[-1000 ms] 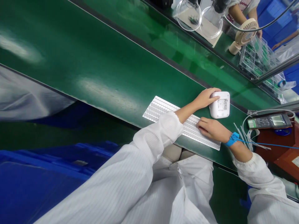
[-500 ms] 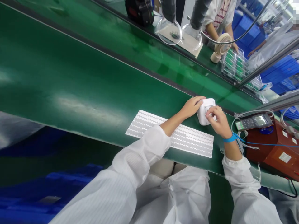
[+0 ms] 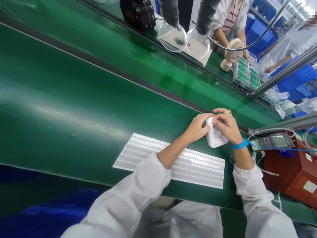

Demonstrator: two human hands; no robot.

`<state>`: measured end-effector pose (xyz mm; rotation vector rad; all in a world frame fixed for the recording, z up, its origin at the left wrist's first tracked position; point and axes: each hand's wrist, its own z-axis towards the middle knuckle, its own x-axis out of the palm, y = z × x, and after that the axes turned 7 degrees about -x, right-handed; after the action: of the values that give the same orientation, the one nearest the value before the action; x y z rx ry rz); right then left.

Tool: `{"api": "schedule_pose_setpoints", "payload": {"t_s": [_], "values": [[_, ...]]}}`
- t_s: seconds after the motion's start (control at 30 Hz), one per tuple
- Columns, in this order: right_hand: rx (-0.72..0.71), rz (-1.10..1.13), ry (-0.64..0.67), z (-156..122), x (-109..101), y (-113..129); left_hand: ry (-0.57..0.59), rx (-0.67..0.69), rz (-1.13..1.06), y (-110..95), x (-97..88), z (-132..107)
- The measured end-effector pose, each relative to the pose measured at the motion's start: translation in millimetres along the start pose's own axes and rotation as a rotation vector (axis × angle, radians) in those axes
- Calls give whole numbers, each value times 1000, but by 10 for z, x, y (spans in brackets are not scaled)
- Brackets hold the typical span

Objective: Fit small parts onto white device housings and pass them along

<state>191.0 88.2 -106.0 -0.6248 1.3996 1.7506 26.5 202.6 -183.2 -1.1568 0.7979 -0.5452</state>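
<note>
- Print on the white paper label (image 3: pixel 310 186) is coming out too small to read; the label is sitting on the side of a reddish-brown box (image 3: pixel 279 164).
- Grey handheld meter with a pale rectangular screen (image 3: pixel 280 140) is lying by that box, its keypad markings blurring.
- Rounded white plastic device (image 3: pixel 213 136) is sitting between the hands, just beyond the sheet's far edge; I cannot tell whether it is touching the green tabletop (image 3: pixel 74 109).
- Left hand (image 3: pixel 199 127) is gripping the device's left side, the thumb pressing its upper face.
- Right hand (image 3: pixel 228 125), wearing a blue wrist strap (image 3: pixel 240 144), is curling its fingers over the device's recess; I cannot tell whether they are pinching anything.
- White rectangular sheet with grey zigzag rows (image 3: pixel 198 168) is lying under the left forearm, nearing the tabletop's front edge.
- Dark strip (image 3: pixel 138 81) is bounding the tabletop's far side, running close behind the device.
- Broad green surface is stretching leftward from the sheet, while the box and meter are crowding the right.
</note>
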Motion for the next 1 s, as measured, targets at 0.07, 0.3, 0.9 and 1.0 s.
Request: {"api": "schedule_pose_setpoints", "payload": {"t_s": [0.07, 0.3, 0.9, 1.0], "values": [[-3, -3, 0, 1, 4, 22, 1, -3, -12, 1, 0, -9], [7, 2, -29, 7, 33, 79, 10, -10, -12, 13, -2, -27], [44, -79, -83, 28, 106, 205, -19, 19, -75, -26, -2, -30], [78, -78, -68, 49, 96, 210, -16, 14, -75, -23, 6, -30]]}}
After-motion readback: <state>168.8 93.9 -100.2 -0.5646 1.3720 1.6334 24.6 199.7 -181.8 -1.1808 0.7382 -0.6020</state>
